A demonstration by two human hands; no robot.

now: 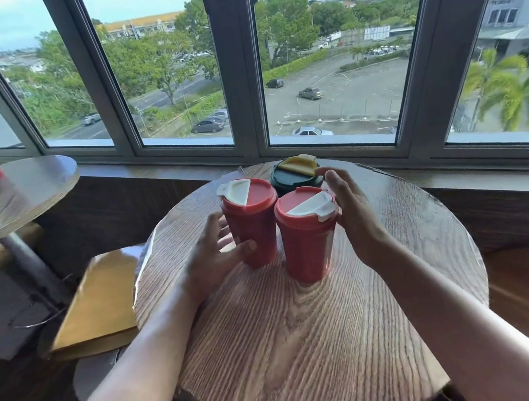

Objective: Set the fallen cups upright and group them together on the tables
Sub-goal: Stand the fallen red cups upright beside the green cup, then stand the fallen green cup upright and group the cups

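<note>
My left hand (211, 255) half-cups the left red plastic cup (251, 223), upright; my right hand (354, 217), open, grazes the near red cup (306, 235) on the round wooden worktop (314, 348).

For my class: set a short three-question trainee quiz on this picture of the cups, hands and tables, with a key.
1. True or false: both red cups on the near round table stand upright.
2. How many cups stand on that table?
3. Which cup is farthest from the person? A red, B dark green

Key:
1. True: left red cup, right red cup.
2. Three.
3. B, the dark green cup, behind the right hand; the left hand flanks the left cup.
</note>
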